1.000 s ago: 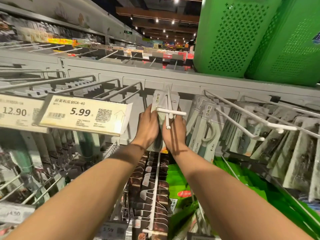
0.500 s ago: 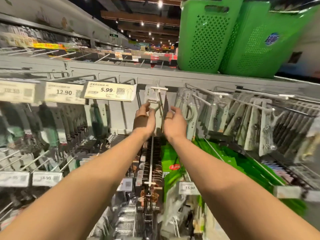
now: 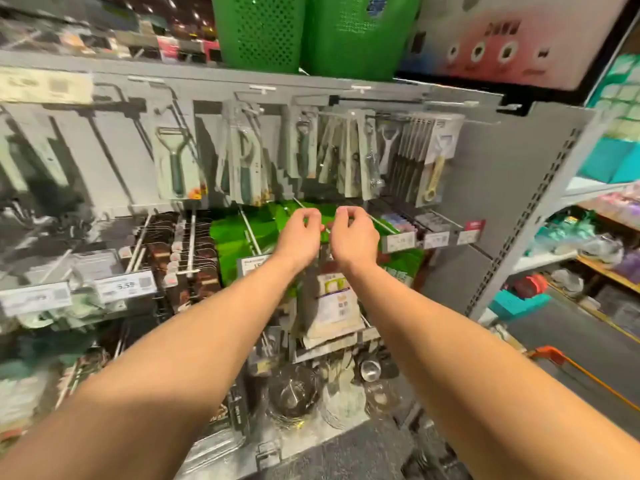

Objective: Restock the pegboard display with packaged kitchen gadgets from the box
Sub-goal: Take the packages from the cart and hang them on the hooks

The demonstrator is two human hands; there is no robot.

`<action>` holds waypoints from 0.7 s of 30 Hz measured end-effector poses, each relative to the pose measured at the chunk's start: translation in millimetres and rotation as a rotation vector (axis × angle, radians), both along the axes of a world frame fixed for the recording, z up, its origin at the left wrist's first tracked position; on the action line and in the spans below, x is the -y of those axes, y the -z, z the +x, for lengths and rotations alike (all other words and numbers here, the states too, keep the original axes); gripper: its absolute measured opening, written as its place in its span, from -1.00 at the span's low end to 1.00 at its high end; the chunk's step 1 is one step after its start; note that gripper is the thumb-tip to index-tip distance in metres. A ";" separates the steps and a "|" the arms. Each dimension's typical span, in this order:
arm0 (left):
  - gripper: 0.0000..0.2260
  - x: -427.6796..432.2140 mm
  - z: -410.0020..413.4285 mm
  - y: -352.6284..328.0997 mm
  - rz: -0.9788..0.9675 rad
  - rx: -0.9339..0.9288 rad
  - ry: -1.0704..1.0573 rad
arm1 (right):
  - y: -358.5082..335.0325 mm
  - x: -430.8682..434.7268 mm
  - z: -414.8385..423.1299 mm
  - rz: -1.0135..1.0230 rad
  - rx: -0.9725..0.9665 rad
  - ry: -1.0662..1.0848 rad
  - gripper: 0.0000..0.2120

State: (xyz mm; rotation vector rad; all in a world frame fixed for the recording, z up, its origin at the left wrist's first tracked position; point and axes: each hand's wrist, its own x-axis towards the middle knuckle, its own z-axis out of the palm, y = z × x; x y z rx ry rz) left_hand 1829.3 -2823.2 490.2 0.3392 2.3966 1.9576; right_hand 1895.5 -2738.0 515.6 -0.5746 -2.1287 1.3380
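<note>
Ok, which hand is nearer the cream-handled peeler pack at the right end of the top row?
Right. The right hand is below and to the left of the cream-handled peeler pack; the left hand is further to the left. Neither touches the pack.

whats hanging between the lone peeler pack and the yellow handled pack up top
Several bunches of carded gadgets hang between the peeler pack and the yellow-handled pack; the head view is too blurred to name each.
</note>
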 end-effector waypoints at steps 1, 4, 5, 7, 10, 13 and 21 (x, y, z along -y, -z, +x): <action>-0.91 -22.9 9.8 5.3 0.006 0.010 0.021 | 4.6 -18.2 13.2 -0.006 0.020 0.029 -0.75; -0.89 -88.4 45.6 26.9 -0.024 0.078 0.149 | 24.9 -79.2 58.4 -0.018 0.080 0.138 -0.69; -0.87 -114.8 52.0 36.2 -0.064 0.075 0.206 | 31.1 -105.3 70.0 -0.041 0.097 0.191 -0.68; -0.87 -172.1 82.3 49.7 -0.101 0.083 0.314 | 52.6 -161.3 102.0 -0.038 0.141 0.294 -0.69; -0.88 -245.6 118.3 72.9 -0.111 0.119 0.393 | 80.4 -226.2 142.5 -0.068 0.199 0.381 -0.70; -0.89 -322.7 154.1 107.5 -0.161 0.152 0.507 | 109.2 -296.6 187.7 -0.144 0.254 0.479 -0.70; -0.76 -460.2 256.1 170.9 -0.350 0.238 0.711 | 192.8 -422.3 303.5 -0.260 0.408 0.666 -0.70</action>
